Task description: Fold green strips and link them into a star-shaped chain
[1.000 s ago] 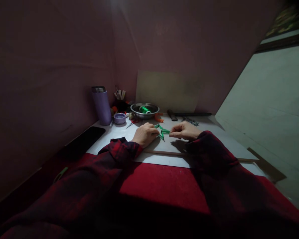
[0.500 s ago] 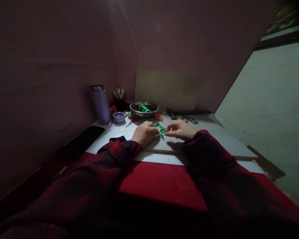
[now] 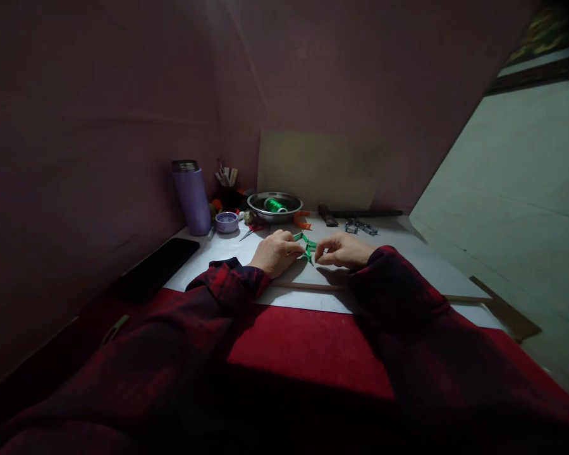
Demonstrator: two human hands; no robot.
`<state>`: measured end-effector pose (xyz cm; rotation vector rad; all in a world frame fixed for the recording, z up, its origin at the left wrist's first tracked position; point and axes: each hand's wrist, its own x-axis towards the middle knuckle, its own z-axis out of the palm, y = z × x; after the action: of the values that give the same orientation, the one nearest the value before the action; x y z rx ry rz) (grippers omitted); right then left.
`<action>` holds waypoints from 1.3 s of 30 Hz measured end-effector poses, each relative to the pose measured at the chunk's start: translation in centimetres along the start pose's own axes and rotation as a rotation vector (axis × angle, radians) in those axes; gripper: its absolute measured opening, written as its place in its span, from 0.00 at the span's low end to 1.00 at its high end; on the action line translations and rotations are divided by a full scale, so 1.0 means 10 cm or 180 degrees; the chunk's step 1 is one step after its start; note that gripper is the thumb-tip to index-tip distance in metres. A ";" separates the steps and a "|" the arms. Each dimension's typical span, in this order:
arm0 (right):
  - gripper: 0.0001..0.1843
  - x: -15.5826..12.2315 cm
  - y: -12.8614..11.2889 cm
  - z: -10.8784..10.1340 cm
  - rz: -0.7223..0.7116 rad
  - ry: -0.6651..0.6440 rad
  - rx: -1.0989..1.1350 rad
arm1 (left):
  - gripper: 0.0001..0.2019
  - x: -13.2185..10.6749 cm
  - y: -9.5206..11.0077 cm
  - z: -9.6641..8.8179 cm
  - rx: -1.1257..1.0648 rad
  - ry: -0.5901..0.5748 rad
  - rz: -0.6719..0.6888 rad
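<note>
Green thread [image 3: 308, 245] is wound in straight bands around several small nails standing up from the white board [image 3: 398, 272], making an angular outline. My left hand [image 3: 277, 254] rests on the board at the left of this outline, its thumb and forefinger closed beside the thread; what lies between them is too small to make out. On the other side, my right hand [image 3: 344, 250] hovers low over the board in a pinch. The green thread reaches its fingertips, though the loose strand itself barely shows in the dim light.
Behind my hands stand a metal bowl [image 3: 253, 205] holding a green thread spool [image 3: 275, 205], orange clip-like piece [image 3: 302, 220], hammer [image 3: 328, 216] and metal pieces [image 3: 363, 227]. Leftward are scissors [image 3: 249, 233], a purple dish [image 3: 226, 222], a purple tumbler [image 3: 191, 199] and a black phone-like slab [image 3: 159, 268].
My right hand has shifted very slightly right and down, its pinch turned a little. My left hand stays almost in place beside the nails.
</note>
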<state>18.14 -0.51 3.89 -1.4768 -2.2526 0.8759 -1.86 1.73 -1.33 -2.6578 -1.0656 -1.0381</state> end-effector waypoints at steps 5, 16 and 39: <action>0.07 0.00 0.01 -0.01 0.0056 -0.0040 0.0150 | 0.08 0.00 -0.01 0.00 -0.0021 0.0031 0.0025; 0.06 0.04 0.07 0.00 0.0277 0.0262 0.0073 | 0.08 -0.01 0.04 0.00 -0.0008 0.0130 0.0397; 0.05 0.05 0.03 0.07 -0.0122 0.0212 0.0016 | 0.08 -0.03 0.03 -0.02 -0.0146 0.0022 0.0349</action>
<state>17.74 -0.22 3.17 -1.4341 -2.2213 0.8083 -1.94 1.24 -1.31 -2.7117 -0.8938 -1.0621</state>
